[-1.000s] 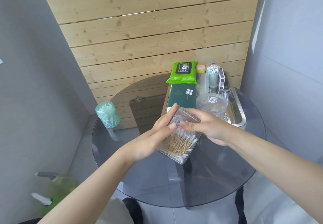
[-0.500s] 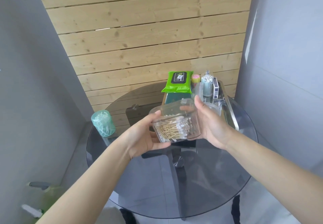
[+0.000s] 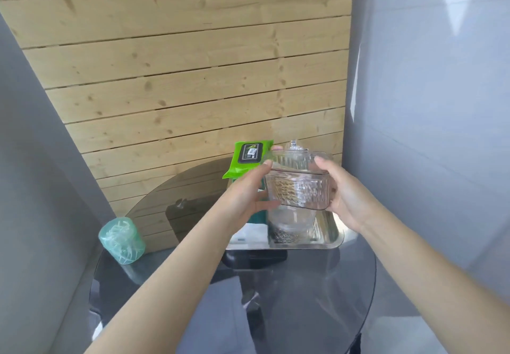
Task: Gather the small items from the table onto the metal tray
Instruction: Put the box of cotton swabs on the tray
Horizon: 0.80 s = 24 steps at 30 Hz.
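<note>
A clear plastic box of cotton swabs (image 3: pixel 299 188) is held in the air between both hands, above the metal tray (image 3: pixel 331 239). My left hand (image 3: pixel 245 191) grips its left side and my right hand (image 3: pixel 345 196) its right side. Under the box, on the tray, stands a clear round tub (image 3: pixel 291 229) with small metal pieces in it. A green wipes pack (image 3: pixel 248 159) lies at the tray's far end, and a dark green pack shows beside my left hand. A mint-green round container (image 3: pixel 122 240) stands on the glass table at the left, apart from the tray.
The round smoked-glass table (image 3: pixel 303 298) stands in a corner. A wooden slat wall (image 3: pixel 179 77) is behind it, with grey walls to the left and right. More small bottles at the tray's far end are hidden behind the box.
Both hands have carried the swab box forward and up, from over the table's middle to above the tray. The camera has moved closer.
</note>
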Available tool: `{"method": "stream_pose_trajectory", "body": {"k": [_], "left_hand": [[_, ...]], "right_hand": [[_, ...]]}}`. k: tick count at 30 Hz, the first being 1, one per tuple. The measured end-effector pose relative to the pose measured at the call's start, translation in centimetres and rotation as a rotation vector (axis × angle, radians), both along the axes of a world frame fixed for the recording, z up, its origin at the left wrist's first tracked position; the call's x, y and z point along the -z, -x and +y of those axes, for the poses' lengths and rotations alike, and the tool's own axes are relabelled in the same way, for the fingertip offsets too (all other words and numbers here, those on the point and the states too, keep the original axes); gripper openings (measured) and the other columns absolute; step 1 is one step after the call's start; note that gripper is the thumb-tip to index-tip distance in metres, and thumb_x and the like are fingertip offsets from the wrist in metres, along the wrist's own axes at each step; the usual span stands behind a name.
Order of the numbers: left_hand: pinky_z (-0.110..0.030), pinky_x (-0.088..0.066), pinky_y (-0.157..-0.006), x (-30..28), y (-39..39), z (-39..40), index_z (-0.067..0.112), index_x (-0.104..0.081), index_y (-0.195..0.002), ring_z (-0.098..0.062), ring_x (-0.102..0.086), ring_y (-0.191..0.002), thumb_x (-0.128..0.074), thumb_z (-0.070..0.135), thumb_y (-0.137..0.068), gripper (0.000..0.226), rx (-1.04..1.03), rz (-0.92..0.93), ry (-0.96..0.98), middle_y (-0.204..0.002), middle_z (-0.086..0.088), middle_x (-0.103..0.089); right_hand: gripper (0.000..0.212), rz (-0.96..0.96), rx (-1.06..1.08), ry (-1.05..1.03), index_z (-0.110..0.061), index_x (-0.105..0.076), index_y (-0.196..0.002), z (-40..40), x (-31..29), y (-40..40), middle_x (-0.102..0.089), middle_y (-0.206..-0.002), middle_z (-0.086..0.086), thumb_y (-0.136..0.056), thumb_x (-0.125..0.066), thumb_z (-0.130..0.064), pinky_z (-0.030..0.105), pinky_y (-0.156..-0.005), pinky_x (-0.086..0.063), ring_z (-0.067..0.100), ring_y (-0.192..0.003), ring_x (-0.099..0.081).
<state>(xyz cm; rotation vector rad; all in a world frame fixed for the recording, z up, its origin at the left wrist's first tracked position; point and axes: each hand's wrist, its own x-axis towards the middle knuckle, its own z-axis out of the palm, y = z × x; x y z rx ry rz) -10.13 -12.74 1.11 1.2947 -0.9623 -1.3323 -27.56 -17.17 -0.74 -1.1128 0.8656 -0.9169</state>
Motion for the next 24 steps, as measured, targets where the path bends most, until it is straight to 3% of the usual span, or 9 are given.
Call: {"method": "stream_pose_trajectory", "body": {"k": [3, 5, 8, 10, 11, 15, 18, 21, 24], "left_hand": [[-0.036, -0.049, -0.099, -0.1, 2.1, -3.7, 0.018, -0.06, -0.101, -0.026, -0.052, -0.114, -0.052, 0.034, -0.094, 0.019, -0.03, -0.137, 0.018, -0.117, -0.009, -0.049], [-0.036, -0.048, -0.087, 0.6, 3.0, -6.1, 0.019, -0.055, -0.077, -0.024, -0.053, -0.094, -0.047, 0.027, -0.095, 0.022, -0.03, -0.31, 0.042, -0.1, -0.009, -0.054], [-0.031, -0.038, -0.069, 2.4, 3.3, -8.8, 0.011, -0.058, -0.08, -0.023, -0.05, -0.08, -0.04, 0.019, -0.092, 0.023, 0.037, -0.714, 0.094, -0.084, -0.01, -0.056], [-0.033, -0.043, -0.076, 3.6, 3.2, -9.9, 0.009, -0.063, -0.089, -0.027, -0.058, -0.088, -0.036, 0.024, -0.09, 0.031, 0.099, -0.94, 0.072, -0.09, -0.009, -0.065], [-0.034, -0.044, -0.078, 4.1, 3.0, -10.2, 0.009, -0.064, -0.088, -0.029, -0.061, -0.091, -0.036, 0.026, -0.088, 0.033, 0.117, -1.006, 0.052, -0.09, -0.009, -0.068], [-0.03, -0.034, -0.062, 5.5, 2.8, -10.0, 0.01, -0.051, -0.068, -0.027, -0.046, -0.067, -0.042, 0.018, -0.088, 0.024, 0.115, -1.105, 0.056, -0.064, -0.008, -0.05], [-0.03, -0.03, -0.055, 5.3, 2.5, -9.8, 0.009, -0.046, -0.059, -0.026, -0.041, -0.064, -0.045, 0.016, -0.086, 0.028, 0.094, -1.105, 0.089, -0.056, -0.005, -0.044], [-0.029, -0.034, -0.057, 5.0, 2.2, -10.0, -0.003, -0.057, -0.068, -0.026, -0.045, -0.066, -0.046, 0.018, -0.085, 0.029, 0.096, -1.091, 0.08, -0.064, -0.012, -0.052], [-0.03, -0.037, -0.059, 4.8, 2.2, -9.5, 0.009, -0.051, -0.067, -0.027, -0.049, -0.071, -0.048, 0.023, -0.085, 0.023, 0.123, -1.044, 0.044, -0.066, -0.006, -0.053]], "right_hand": [[0.019, 0.033, 0.242, -0.019, -0.026, -0.06, -0.091, -2.5, 0.5, 0.4, -0.07, -0.096, 0.0, -0.083, -0.061, -0.043, 0.046, -0.092, -0.051, 0.018, -0.091, -0.066], [0.048, 0.134, 0.367, -0.039, -0.027, -0.052, -0.095, -4.3, 1.5, 0.5, -0.063, -0.112, 0.003, -0.064, -0.069, -0.06, 0.047, -0.095, -0.049, 0.022, -0.104, -0.062], [0.078, 0.284, 0.447, -0.091, -0.019, -0.044, -0.117, -6.1, 2.9, 0.6, -0.047, -0.128, 0.008, -0.059, -0.067, -0.066, 0.039, -0.081, -0.049, 0.025, -0.109, -0.055], [0.071, 0.352, 0.464, -0.084, -0.015, -0.042, -0.12, -6.8, 3.4, 0.5, -0.044, -0.129, 0.008, -0.069, -0.064, -0.06, 0.032, -0.066, -0.043, 0.025, -0.104, -0.055], [0.074, 0.377, 0.467, -0.083, -0.015, -0.043, -0.121, -7.2, 3.8, 0.3, -0.044, -0.13, 0.009, -0.068, -0.063, -0.063, 0.033, -0.067, -0.044, 0.028, -0.106, -0.056], [0.084, 0.429, 0.463, -0.12, -0.016, -0.04, -0.125, -7.4, 4.5, -1.0, -0.035, -0.136, 0.01, -0.064, -0.062, -0.07, 0.045, -0.095, -0.046, 0.029, -0.112, -0.052], [0.078, 0.433, 0.464, -0.076, -0.014, -0.039, -0.126, -7.1, 4.9, -2.1, -0.031, -0.136, 0.011, -0.071, -0.064, -0.063, 0.041, -0.096, -0.045, 0.03, -0.116, -0.051], [0.075, 0.443, 0.466, -0.063, -0.014, -0.037, -0.131, -6.9, 5.2, -3.0, -0.029, -0.138, 0.012, -0.076, -0.06, -0.06, 0.04, -0.097, -0.038, 0.031, -0.126, -0.042], [0.071, 0.488, 0.448, -0.032, -0.011, -0.043, -0.125, -7.1, 5.2, -3.2, -0.04, -0.132, 0.01, -0.079, -0.053, -0.064, 0.041, -0.093, -0.04, 0.03, -0.122, -0.046]]}}
